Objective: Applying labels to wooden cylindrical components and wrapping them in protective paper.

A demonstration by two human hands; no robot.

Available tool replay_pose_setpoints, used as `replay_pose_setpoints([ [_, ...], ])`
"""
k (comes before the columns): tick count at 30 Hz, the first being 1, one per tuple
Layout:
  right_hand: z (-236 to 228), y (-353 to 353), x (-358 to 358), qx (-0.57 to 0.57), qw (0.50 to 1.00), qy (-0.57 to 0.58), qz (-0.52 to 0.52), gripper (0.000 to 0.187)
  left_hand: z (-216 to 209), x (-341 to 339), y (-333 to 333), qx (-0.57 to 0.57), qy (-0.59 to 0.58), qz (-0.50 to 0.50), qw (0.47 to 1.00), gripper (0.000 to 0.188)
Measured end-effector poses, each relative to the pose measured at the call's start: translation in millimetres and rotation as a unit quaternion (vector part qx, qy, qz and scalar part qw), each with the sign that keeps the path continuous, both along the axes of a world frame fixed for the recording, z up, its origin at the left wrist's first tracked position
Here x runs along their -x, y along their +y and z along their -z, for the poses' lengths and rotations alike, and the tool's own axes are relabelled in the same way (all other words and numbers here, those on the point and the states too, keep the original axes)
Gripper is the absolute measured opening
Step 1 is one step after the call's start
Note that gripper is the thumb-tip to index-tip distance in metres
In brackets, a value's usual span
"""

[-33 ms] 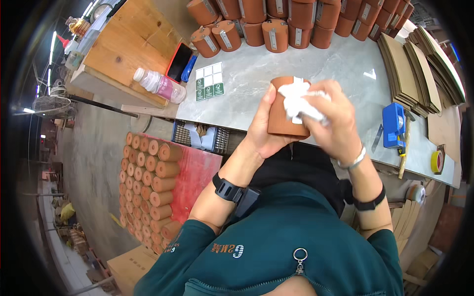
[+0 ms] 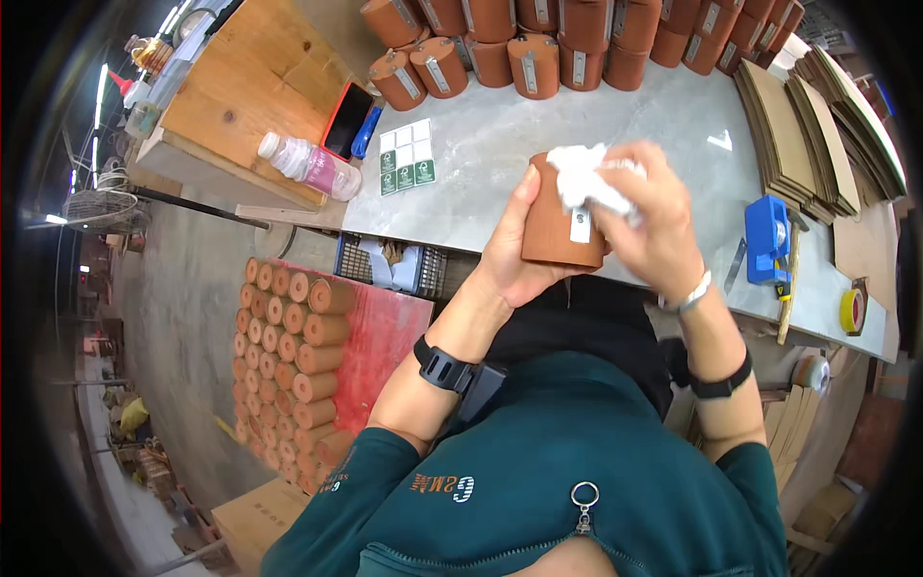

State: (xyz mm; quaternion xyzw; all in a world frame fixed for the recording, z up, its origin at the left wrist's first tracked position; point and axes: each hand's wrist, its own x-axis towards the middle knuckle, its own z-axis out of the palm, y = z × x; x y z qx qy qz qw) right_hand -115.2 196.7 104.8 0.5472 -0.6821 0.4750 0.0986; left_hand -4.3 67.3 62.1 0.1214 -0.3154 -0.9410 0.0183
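Note:
My left hand [image 2: 507,236] is wrapped round the side and underside of a reddish-brown wooden cylinder [image 2: 548,231], held tilted over the table's front edge. A metal strip [image 2: 580,228] runs down the face of the cylinder; its lower end with a small hole shows. In my right hand [image 2: 661,226], slightly blurred, a crumpled white cloth [image 2: 580,178] is pinched against the cylinder's upper part, hiding the top of the strip.
Rows of similar cylinders [image 2: 535,67] with metal strips line the table's back. A plastic bottle [image 2: 312,165], phone [image 2: 348,120] and sticker sheet [image 2: 408,159] lie left. Cardboard sheets [image 2: 784,144], a blue tape dispenser [image 2: 766,240] and a hammer [image 2: 790,288] are right. Stacked cylinders [image 2: 288,361] stand lower left.
My right hand has shifted the cloth slightly up along the cylinder, baring the lower part of the metal strip. My left hand holds the cylinder nearly still.

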Motion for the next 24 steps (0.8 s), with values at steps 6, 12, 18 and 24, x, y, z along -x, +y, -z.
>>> replay_pose_setpoints([
  [6,45,27,61,0.010,0.984,0.013,0.180,0.019,42,-1,-10,-0.063,0.090,0.090,0.990,0.073],
  [12,62,66,45,-0.200,0.889,0.170,0.375,0.046,47,4,-15,-0.104,0.103,0.084,0.986,0.077],
  [18,47,26,-28,-0.074,0.967,-0.235,0.060,0.065,22,8,-5,0.127,0.005,-0.021,0.992,0.064],
  [24,64,14,-21,-0.029,0.949,-0.314,0.019,0.070,15,-5,-12,0.148,0.006,-0.048,0.988,0.060],
])
